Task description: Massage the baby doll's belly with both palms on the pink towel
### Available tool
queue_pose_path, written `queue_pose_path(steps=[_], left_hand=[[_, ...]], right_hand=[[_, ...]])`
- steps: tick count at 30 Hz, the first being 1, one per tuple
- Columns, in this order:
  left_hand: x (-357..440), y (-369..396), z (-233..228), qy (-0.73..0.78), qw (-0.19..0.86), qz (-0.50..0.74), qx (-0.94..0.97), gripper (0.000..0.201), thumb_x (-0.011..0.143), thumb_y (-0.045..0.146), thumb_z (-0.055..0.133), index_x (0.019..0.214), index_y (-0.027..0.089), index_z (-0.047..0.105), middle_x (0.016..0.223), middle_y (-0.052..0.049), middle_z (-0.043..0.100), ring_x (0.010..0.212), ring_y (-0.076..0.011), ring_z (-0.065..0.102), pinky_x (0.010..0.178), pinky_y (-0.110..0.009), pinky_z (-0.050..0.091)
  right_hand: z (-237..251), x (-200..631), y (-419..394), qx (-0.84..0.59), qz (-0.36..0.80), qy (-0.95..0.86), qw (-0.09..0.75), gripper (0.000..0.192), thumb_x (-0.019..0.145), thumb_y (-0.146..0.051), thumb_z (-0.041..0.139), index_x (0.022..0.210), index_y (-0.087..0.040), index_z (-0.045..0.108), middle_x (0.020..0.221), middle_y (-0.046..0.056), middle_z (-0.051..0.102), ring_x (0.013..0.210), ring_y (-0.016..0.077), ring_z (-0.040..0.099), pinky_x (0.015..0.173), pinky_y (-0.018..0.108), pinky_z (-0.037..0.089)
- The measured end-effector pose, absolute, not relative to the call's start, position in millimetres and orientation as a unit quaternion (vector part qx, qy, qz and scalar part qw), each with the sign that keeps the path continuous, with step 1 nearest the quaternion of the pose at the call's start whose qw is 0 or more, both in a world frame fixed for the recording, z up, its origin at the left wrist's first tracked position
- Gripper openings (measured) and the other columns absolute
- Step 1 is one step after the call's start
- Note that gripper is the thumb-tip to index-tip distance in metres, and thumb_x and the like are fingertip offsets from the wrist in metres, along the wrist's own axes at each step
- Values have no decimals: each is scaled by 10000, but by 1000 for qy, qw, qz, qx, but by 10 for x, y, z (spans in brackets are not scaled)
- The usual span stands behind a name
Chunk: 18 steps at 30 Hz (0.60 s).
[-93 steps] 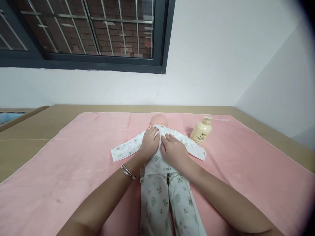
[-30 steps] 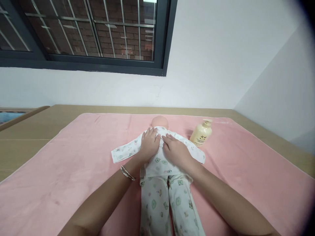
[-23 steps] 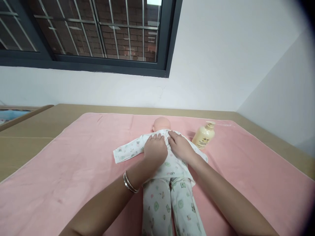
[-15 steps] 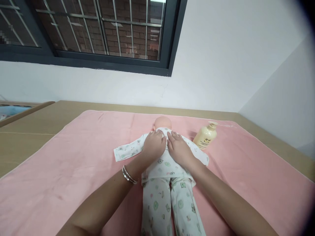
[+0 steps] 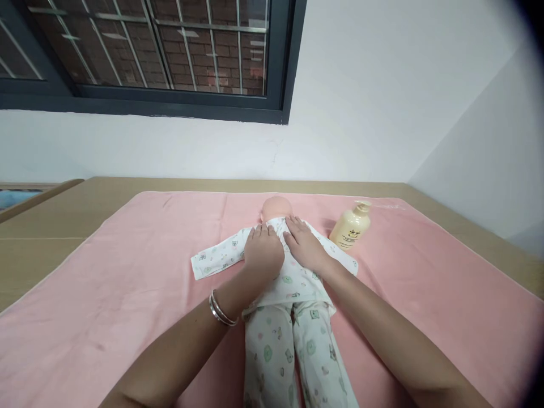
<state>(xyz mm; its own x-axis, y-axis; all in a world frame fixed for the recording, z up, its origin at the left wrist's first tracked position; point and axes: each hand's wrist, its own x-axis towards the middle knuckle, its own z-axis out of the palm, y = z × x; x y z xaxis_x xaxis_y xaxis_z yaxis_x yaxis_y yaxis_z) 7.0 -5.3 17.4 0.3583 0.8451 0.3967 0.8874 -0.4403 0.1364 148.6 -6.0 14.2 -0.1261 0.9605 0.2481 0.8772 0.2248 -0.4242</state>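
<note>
We press our left hand (image 5: 263,251) and right hand (image 5: 304,243) flat, fingers released, on the doll's white printed cotton top (image 5: 293,277), smoothing; cream pump bottle (image 5: 351,226) stands just right of it.

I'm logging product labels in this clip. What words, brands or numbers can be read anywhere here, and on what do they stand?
None can be read.
Pump bottle: a dark emblem with lines of print below it, too small and blurred to read.
Doll's printed suit: small green and pink pictures only, no lettering that shows.
Left hand and right hand lie flat on the suit's chest and hide that part.
</note>
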Motion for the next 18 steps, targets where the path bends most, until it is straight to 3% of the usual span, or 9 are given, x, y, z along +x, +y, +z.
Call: queue_pose_path(steps=[8,14,18], left_hand=[[-26,207,224,-515,-46,-254,-817,298,921,241,341,977,137,614,1009,-147,680,1014,-268,617,934,-428,454],[18,232,57,-492,-28,-320,-809,397,917,234,353,1258,105,510,1352,-153,541,1309,-269,441,1123,-458,304],[42,212,-9,-482,-42,-355,-800,417,883,195,389,1266,98,525,1333,-136,570,1285,-244,474,1141,-424,309]], right_hand=[[196,1231,-434,-613,-4,-760,216,482,927,-219,338,1364,-64,470,1412,185,470,1374,286,344,1117,441,307],[157,1363,-235,-606,33,-757,242,495,961,-300,312,1393,-90,432,1467,176,399,1395,282,301,1126,459,280],[68,1468,-64,-584,41,-768,261,530,953,-318,346,1425,-78,379,1500,184,337,1418,278,243,1146,475,223]])
